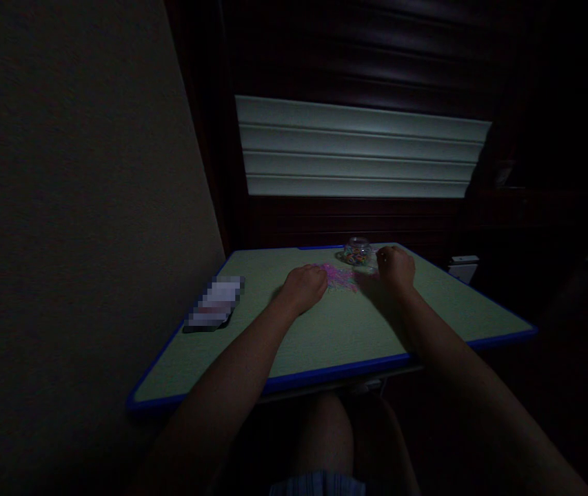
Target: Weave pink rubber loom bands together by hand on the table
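Observation:
A loose pile of small pink and multicoloured pieces [340,277] lies on the pale green table [335,334]. My left hand [306,286] rests at the pile's left edge with its fingers curled; whatever they may hold is hidden. Just behind the pile stands a clear round jar [358,252] with colourful small items inside. My right hand [396,267] is raised a little over the table, to the right of the jar and pile, its fingers closed together. Anything between those fingertips is too small and dark to make out.
A flat blurred-out object with a dark edge [216,303] lies at the table's left side. The table has a blue rim. A wall stands close on the left, and a white object [463,267] is beyond the right edge.

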Motion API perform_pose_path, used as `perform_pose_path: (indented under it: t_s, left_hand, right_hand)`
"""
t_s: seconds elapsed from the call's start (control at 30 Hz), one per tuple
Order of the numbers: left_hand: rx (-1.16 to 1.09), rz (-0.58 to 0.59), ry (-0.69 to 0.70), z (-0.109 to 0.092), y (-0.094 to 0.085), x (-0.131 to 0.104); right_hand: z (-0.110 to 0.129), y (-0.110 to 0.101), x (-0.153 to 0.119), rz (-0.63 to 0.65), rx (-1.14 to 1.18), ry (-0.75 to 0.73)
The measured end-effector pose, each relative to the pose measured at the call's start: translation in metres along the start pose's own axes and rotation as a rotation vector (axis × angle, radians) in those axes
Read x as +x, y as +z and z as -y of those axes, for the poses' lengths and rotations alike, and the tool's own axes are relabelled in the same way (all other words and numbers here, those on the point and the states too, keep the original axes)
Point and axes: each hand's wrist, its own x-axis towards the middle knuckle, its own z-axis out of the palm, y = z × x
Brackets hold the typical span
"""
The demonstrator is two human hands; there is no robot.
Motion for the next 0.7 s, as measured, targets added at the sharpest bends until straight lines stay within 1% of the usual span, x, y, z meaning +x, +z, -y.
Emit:
perform_pose_path:
  t_s: [0.1, 0.23, 0.3, 0.4, 0.5, 0.57, 0.63, 0.7]
  left_hand:
    - [0.011, 0.004, 0.012, 0.001, 0.0, 0.0]
    - [0.016, 0.01, -0.016, 0.0, 0.001, 0.001]
    - [0.007, 0.019, -0.026, 0.0, 0.001, 0.001]
    - [-0.007, 0.024, -0.028, 0.0, 0.001, 0.001]
    - [-0.007, 0.01, -0.02, 0.001, 0.001, 0.0]
    - [0.002, 0.013, -0.022, 0.001, 0.001, 0.0]
    - [0.009, 0.023, -0.028, 0.001, 0.0, 0.0]
    - [0.011, 0.034, -0.033, 0.0, -0.001, -0.001]
  right_hand:
    - [0.004, -0.004, 0.0, -0.01, 0.026, -0.046]
    - [0.012, -0.007, -0.001, -0.023, 0.054, -0.073]
    - [0.016, -0.005, -0.002, 0.012, 0.12, -0.099]
    - [0.022, 0.001, -0.003, 0.132, 0.282, -0.166]
    - [0.027, 0.008, -0.005, 0.316, 0.415, -0.261]
    - [0.03, 0.011, -0.007, 0.43, 0.454, -0.323]
    - [0.032, 0.012, -0.009, 0.481, 0.475, -0.366]
    - [0.032, 0.013, -0.009, 0.489, 0.491, -0.379]
